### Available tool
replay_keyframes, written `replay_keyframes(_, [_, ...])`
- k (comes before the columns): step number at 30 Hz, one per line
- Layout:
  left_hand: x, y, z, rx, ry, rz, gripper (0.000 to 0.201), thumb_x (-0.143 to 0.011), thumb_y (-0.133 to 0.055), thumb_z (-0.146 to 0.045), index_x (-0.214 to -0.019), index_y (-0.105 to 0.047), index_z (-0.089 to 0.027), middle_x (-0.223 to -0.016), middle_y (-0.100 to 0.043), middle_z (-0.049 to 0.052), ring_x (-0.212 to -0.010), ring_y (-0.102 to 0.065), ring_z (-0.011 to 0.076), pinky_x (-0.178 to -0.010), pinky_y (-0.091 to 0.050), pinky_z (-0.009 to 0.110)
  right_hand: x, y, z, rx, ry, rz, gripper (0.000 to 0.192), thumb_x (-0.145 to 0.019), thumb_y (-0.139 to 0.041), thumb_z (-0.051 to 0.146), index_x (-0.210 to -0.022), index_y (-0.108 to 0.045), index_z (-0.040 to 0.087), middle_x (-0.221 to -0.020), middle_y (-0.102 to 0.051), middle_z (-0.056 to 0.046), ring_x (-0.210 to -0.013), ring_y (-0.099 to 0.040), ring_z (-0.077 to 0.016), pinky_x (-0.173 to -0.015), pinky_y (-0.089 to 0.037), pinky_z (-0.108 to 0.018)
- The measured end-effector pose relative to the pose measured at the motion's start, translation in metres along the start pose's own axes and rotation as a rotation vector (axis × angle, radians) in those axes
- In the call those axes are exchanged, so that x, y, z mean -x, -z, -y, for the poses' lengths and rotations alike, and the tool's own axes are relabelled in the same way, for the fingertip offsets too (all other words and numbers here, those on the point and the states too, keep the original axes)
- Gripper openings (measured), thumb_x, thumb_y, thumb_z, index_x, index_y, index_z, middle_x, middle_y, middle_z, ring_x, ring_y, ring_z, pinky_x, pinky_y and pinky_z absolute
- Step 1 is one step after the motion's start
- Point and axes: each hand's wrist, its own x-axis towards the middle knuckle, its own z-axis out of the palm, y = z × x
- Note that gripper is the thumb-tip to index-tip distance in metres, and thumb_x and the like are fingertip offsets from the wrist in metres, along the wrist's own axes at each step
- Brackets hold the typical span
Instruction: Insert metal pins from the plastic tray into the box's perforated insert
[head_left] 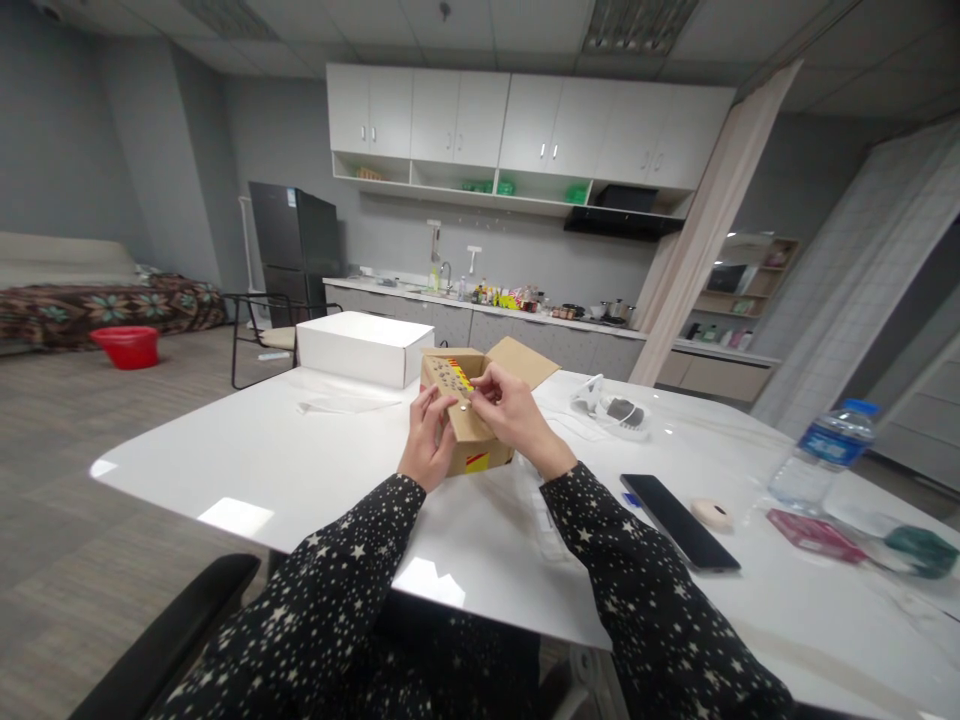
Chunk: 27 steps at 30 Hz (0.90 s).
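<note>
Carton [474,428], at the grip: was brown, marked yellow and red. Sleeves [330,560], behind it: were black, white-starred.

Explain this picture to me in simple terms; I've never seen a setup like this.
There is no machine here, just a person's two bare hands. The single picture comes from a camera worn on the head, looking forward and down. The left hand touches an open cardboard box; the right hand has its fingertips at the box too, though whether they pinch something small is unclear. On the white table also lie a white box, a phone and, farther right, a bottle.
</note>
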Motion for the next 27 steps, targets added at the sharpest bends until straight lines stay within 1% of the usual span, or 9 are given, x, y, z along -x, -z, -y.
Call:
replay_keyframes(3, [0.0, 0.0, 0.0, -0.001, 0.0, 0.005, 0.034, -0.102, -0.042, -0.036, -0.131, -0.053, -0.024, -0.143, -0.042, 0.015, -0.142, -0.041, 0.029, -0.117, -0.039, 0.055, 0.001, 0.0, 0.0, -0.003, 0.019, 0.056, 0.015, -0.086, -0.058, 0.028, -0.078, -0.048, 0.022, -0.078, -0.064, 0.001, -0.067, -0.058, -0.0147, -0.062, -0.045, -0.026])
replay_keyframes(10, [0.0, 0.0, -0.002, -0.003, -0.005, 0.015, 0.033, -0.102, -0.043, -0.034, -0.131, -0.053, -0.023, -0.144, -0.042, 0.015, -0.142, -0.04, 0.0285, -0.118, -0.038, 0.055, 0.001, 0.002, 0.001, 0.011, 0.015, 0.06, 0.012, -0.085, -0.057, 0.026, -0.078, -0.047, 0.022, -0.075, -0.061, 0.002, -0.063, -0.055, -0.0131, -0.059, -0.041, -0.024])
replay_keyframes(15, [0.0, 0.002, -0.001, -0.034, 0.009, 0.011, 0.033, -0.1, -0.044, -0.032, -0.13, -0.054, -0.023, -0.143, -0.043, 0.015, -0.142, -0.041, 0.0296, -0.117, -0.039, 0.056, -0.001, 0.014, 0.006, 0.11, 0.04, 0.111, 0.003, -0.08, -0.055, 0.018, -0.082, -0.054, 0.021, -0.073, -0.061, 0.003, -0.062, -0.052, -0.0128, -0.06, -0.04, -0.024])
replay_keyframes(17, [0.0, 0.002, 0.0, -0.037, 0.011, 0.012, 0.033, -0.1, -0.044, -0.031, -0.13, -0.054, -0.023, -0.143, -0.043, 0.015, -0.142, -0.041, 0.03, -0.117, -0.039, 0.056, -0.001, 0.02, 0.008, 0.124, 0.029, 0.135, 0.007, -0.079, -0.054, 0.014, -0.082, -0.057, 0.02, -0.077, -0.065, 0.001, -0.066, -0.055, -0.0135, -0.063, -0.041, -0.025])
replay_keyframes(21, [0.0, 0.001, 0.0, -0.019, 0.012, 0.011, 0.033, -0.101, -0.043, -0.032, -0.13, -0.054, -0.023, -0.144, -0.043, 0.015, -0.142, -0.04, 0.0301, -0.117, -0.038, 0.057, 0.0, 0.025, 0.01, 0.13, -0.002, 0.185, 0.013, -0.08, -0.054, 0.01, -0.082, -0.064, 0.018, -0.094, -0.074, -0.005, -0.083, -0.063, -0.0174, -0.074, -0.046, -0.028])
replay_keyframes(23, [0.0, 0.001, 0.0, -0.013, 0.017, 0.003, 0.032, -0.101, -0.043, -0.033, -0.13, -0.054, -0.023, -0.143, -0.043, 0.015, -0.142, -0.04, 0.0301, -0.117, -0.038, 0.057, 0.001, 0.024, 0.01, 0.174, 0.001, 0.202, 0.013, -0.082, -0.057, 0.01, -0.082, -0.068, 0.018, -0.096, -0.075, -0.006, -0.088, -0.064, -0.0193, -0.079, -0.046, -0.03])
replay_keyframes(27, [0.0, 0.001, 0.0, -0.013, 0.012, 0.004, 0.032, -0.101, -0.044, -0.032, -0.13, -0.054, -0.023, -0.142, -0.043, 0.014, -0.141, -0.041, 0.0299, -0.117, -0.038, 0.057, 0.001, 0.023, 0.011, 0.261, 0.042, 0.242, 0.018, -0.085, -0.059, 0.009, -0.081, -0.073, 0.019, -0.093, -0.076, -0.006, -0.091, -0.064, -0.0207, -0.083, -0.046, -0.033])
